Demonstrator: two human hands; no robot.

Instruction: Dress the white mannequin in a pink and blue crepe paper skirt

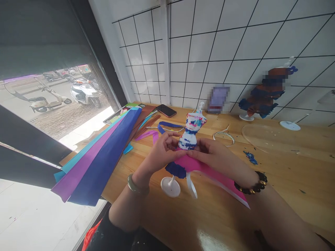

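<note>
Turquoise, purple and navy paper sheets lie fanned out well to the left of a small white mannequin on a wooden table. Behind and left of the mannequin is a dark phone. At its left side, the left hand pinches pink paper against its hips; at its right side, the right hand grips the same paper, thumbs close together in front. A thin ring lies farther right, then a partly blurred ruffled figure.
</note>
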